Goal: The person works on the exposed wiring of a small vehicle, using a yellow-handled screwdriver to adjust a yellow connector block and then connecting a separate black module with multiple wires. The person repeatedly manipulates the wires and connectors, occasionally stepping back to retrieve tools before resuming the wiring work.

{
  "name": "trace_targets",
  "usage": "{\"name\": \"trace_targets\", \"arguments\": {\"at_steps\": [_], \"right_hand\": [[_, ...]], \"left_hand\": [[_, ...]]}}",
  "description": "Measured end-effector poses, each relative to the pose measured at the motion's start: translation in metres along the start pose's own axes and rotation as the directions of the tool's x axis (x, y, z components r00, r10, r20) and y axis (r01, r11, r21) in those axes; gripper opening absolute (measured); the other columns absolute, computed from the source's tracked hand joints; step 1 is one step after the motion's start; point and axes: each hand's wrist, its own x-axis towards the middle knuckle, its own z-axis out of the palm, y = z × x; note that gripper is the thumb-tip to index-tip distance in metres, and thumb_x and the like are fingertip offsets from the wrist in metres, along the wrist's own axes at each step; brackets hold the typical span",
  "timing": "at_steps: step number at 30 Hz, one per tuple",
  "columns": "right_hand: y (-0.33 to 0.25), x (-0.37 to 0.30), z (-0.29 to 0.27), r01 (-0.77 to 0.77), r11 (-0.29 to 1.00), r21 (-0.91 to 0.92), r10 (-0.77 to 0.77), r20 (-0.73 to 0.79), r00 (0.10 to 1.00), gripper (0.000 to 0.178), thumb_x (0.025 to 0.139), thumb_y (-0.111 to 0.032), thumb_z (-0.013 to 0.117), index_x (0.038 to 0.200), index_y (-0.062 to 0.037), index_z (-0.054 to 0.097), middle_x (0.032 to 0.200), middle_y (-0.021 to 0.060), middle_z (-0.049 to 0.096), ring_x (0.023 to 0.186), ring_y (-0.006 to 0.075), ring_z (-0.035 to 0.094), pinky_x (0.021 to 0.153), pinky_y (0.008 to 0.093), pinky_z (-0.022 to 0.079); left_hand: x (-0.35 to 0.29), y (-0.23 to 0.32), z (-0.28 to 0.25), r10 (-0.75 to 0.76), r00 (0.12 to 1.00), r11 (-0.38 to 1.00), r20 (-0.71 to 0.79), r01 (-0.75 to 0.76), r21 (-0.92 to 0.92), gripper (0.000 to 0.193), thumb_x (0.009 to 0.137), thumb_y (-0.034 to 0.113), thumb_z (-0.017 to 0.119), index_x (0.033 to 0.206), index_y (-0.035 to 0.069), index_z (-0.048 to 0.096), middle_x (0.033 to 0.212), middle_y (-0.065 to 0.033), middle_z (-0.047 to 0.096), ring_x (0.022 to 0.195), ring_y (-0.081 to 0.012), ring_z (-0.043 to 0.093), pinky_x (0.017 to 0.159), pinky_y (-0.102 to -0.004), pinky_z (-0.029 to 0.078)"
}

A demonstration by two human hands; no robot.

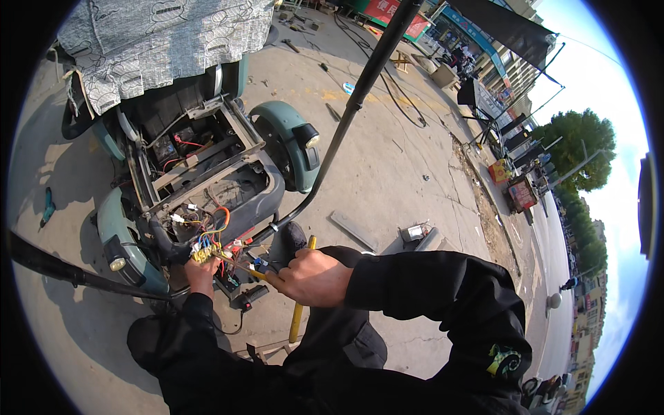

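Note:
Yellow multi-pin connectors (203, 253) with a bundle of coloured wires hang at the rear of a stripped-down green vehicle (207, 176). My left hand (199, 275) is closed around the connectors from below. My right hand (315, 278) is closed on a slim tool with an orange-yellow handle (256, 274); its thin shaft points at the connectors, and its exact kind is hard to make out. A yellow rod (297, 321) shows above and below my right hand; whether I hold it too, I cannot tell. Red and blue leads lie between my hands.
Black frame poles (353, 104) cross on both sides. A patterned cloth (166, 41) covers the vehicle's front. On the pavement lie a green power drill (48, 207), a metal strip (353, 231), a silver-white part (415, 232) and a black handlebar grip (250, 297).

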Motion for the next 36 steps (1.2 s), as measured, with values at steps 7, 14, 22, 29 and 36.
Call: {"name": "trace_targets", "arguments": {"at_steps": [7,14,22,29,36], "right_hand": [[-0.004,-0.010,0.016,-0.089,0.989,0.122,0.103,-0.118,0.988,0.042,0.083,-0.013,0.062,0.122,0.0029,0.060,0.073,0.0055,0.065,0.065,0.0249,0.066,0.061,0.0363,0.050],[-0.006,-0.008,0.014,-0.166,0.925,0.342,0.266,-0.268,0.926,0.032,0.082,-0.012,0.077,0.111,-0.0013,0.070,0.063,0.0048,0.065,0.048,0.0218,0.062,0.046,0.0318,0.049],[-0.031,-0.020,0.007,0.063,0.982,-0.180,-0.095,-0.172,0.980,0.046,0.078,-0.007,0.067,0.123,0.0000,0.066,0.062,0.0000,0.044,0.055,0.0144,0.049,0.049,0.0291,0.036],[-0.039,-0.036,0.036,-0.292,0.898,0.330,0.415,-0.409,0.813,0.035,0.076,-0.010,0.081,0.110,-0.0038,0.072,0.061,0.0045,0.056,0.051,0.0213,0.058,0.049,0.0329,0.048],[-0.038,-0.027,0.047,-0.310,0.847,0.432,0.481,-0.374,0.793,0.032,0.078,-0.008,0.080,0.109,-0.0019,0.073,0.065,0.0087,0.061,0.054,0.0245,0.062,0.052,0.0333,0.051]], "left_hand": [[-0.005,0.008,0.008,0.021,0.999,0.997,-0.048,-0.017,0.081,0.021,0.084,-0.013,0.066,0.104,-0.006,0.068,0.094,-0.0077,0.070,0.080,-0.0133,0.067,0.069,-0.0260,0.056],[-0.008,0.014,0.008,0.111,0.993,0.967,-0.039,-0.099,0.234,0.017,0.077,-0.002,0.077,0.092,-0.006,0.069,0.085,-0.0027,0.072,0.073,-0.0076,0.063,0.065,-0.0264,0.050],[-0.014,0.028,0.010,0.031,0.993,0.982,0.117,-0.052,0.183,0.029,0.086,0.002,0.075,0.113,0.000,0.068,0.105,-0.0036,0.072,0.093,-0.0104,0.068,0.081,-0.0243,0.055],[-0.010,0.020,0.005,0.075,0.994,0.961,0.082,-0.094,0.262,0.034,0.078,0.005,0.084,0.109,-0.001,0.070,0.101,-0.0020,0.074,0.087,-0.0076,0.067,0.077,-0.0244,0.054],[0.010,0.001,-0.002,0.127,0.991,0.863,0.047,-0.134,0.487,0.038,0.074,0.008,0.088,0.107,-0.001,0.072,0.099,0.0006,0.074,0.085,-0.0050,0.065,0.076,-0.0234,0.054]]}}
